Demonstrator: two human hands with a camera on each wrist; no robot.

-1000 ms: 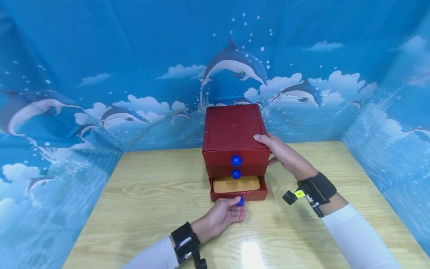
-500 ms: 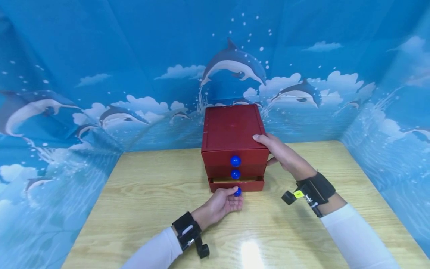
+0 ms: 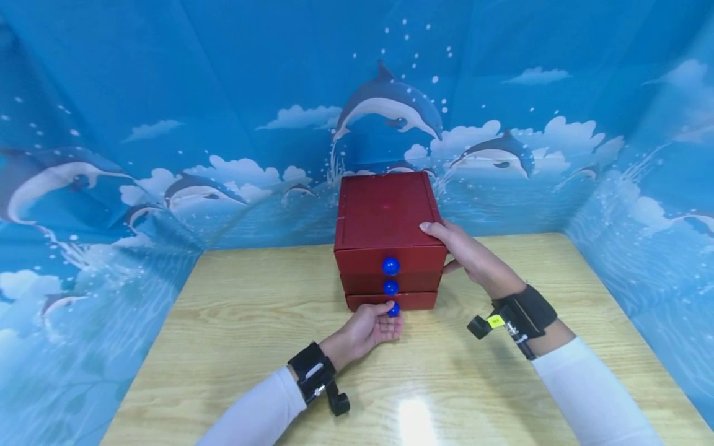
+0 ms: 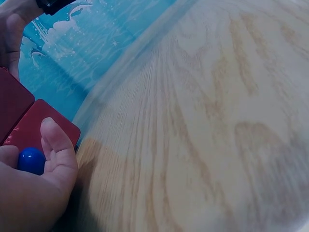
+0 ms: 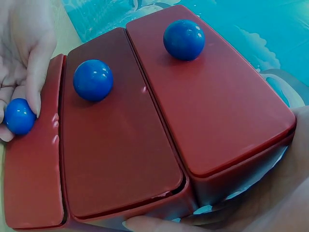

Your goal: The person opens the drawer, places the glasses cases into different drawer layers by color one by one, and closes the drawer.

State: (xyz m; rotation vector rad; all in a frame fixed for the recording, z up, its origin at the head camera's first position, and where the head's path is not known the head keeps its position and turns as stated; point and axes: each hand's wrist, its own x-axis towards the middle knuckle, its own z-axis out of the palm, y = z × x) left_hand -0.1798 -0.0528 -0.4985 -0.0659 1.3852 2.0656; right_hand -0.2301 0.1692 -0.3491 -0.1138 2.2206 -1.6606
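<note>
A red chest of three drawers (image 3: 385, 210) stands on the table, each drawer front bearing a round blue knob. My left hand (image 3: 362, 334) pinches the lowest knob (image 5: 20, 116) between thumb and fingers. The bottom drawer (image 5: 36, 179) sits flush or nearly so with the fronts above it, and its inside is hidden. With the thumb on top and fingers against the right side, my right hand (image 3: 468, 254) holds the chest. The middle knob (image 3: 391, 287) and top knob (image 3: 391, 266) are untouched. In the left wrist view a blue knob (image 4: 32, 161) shows between the left fingers.
A light wood-grain table (image 3: 251, 297) lies under the chest. Behind and at both sides hangs a blue curtain (image 3: 251, 80) printed with dolphins. Black camera straps (image 3: 524, 319) are on both wrists.
The bottom drawer has slid in, pushed back by my left hand on its knob. A tan block seen in it earlier is now hidden. The right hand has stayed in place.
</note>
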